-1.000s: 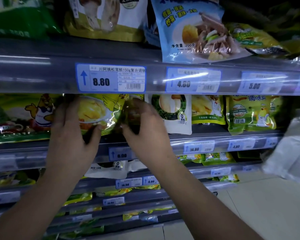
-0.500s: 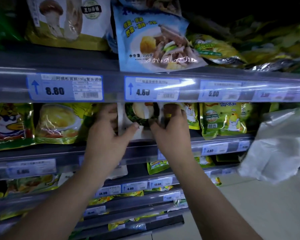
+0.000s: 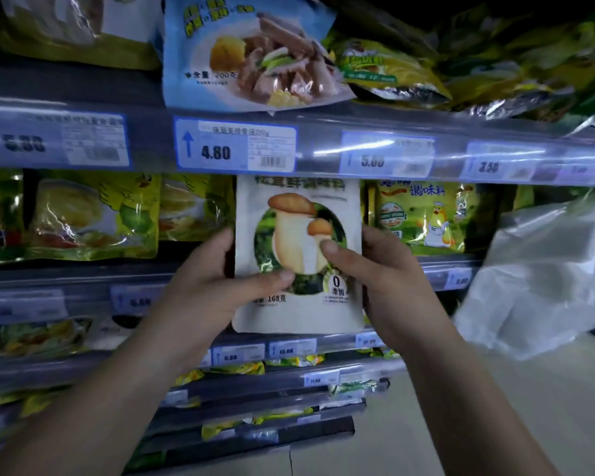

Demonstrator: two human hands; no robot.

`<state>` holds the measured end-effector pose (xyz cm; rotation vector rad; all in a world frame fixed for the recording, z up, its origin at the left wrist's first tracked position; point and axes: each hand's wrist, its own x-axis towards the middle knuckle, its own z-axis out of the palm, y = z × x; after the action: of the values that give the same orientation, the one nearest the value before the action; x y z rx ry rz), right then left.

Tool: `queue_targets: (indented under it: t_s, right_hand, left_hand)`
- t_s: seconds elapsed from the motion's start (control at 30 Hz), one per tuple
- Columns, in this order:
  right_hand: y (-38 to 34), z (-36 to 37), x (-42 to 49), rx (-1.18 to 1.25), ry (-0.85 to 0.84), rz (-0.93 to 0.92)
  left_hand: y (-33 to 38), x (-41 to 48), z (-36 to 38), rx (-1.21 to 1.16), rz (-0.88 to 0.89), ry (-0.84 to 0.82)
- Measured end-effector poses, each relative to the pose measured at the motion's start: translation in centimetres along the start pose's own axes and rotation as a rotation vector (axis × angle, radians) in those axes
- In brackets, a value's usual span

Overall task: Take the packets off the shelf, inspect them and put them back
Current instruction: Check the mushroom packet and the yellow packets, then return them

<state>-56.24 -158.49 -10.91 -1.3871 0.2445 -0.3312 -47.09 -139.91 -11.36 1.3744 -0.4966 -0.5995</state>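
Note:
A white packet with a mushroom picture [image 3: 299,314] is held upright in front of the second shelf, its front facing me. My left hand [image 3: 217,286] grips its left edge, thumb across the lower front. My right hand [image 3: 382,269] grips the right edge, thumb resting on the mushroom picture. The packet's top edge reaches just under the price rail [image 3: 323,149] of the upper shelf. Yellow-green packets [image 3: 93,214] stand on the second shelf to the left, and another yellow packet [image 3: 423,214] to the right.
A blue packet [image 3: 251,53] and more yellow bags [image 3: 389,73] lie on the top shelf. Lower shelves [image 3: 255,389] with price tags hold more packets. A white plastic bag [image 3: 543,273] hangs at the right. Pale floor [image 3: 461,424] shows bottom right.
Both hands moved right from the yellow packet to the white mushroom packet, took hold of it and pulled it out from the shelf toward me. The view shifted right.

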Motion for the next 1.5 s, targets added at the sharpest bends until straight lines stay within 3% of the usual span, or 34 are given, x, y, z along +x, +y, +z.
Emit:
queue_targets:
  t_s: [0.13,0.33,0.57,0.77,0.93,1.1,1.27,1.5]
  right_hand:
    - [0.8,-2.6,-2.1,-0.004,-0.064,0.009]
    - [1.0,-5.8,-4.2,0.012,-0.098,0.021]
    - [1.5,-8.0,-5.8,0.018,-0.12,0.014]
    - [1.5,-8.3,-6.4,-0.003,-0.149,0.041]
    - [1.1,-8.2,-6.0,0.009,-0.075,0.048]
    - [1.2,-7.8,-5.6,-0.044,-0.174,0.066]
    - [1.0,-7.7,-4.8,0.107,-0.233,0.147]
    - [1.0,-7.2,-4.1,0.115,-0.245,0.193]
  left_hand:
    - [-1.4,-0.7,2.7,0.013,0.016,0.123]
    - [-3.2,-2.1,5.2,-0.042,-0.074,0.021]
    - [-4.4,-3.4,7.2,-0.074,-0.065,0.049]
    - [-4.5,-4.0,9.4,-0.022,0.048,0.207]
    - [-4.2,-4.7,9.5,0.029,0.043,0.219]
    - [-3.2,-5.5,9.4,0.065,0.111,0.405]
    - [-2.5,-5.2,8.6,-0.331,-0.066,0.41]
    - [-2.4,-4.9,7.6,-0.348,-0.061,0.371]
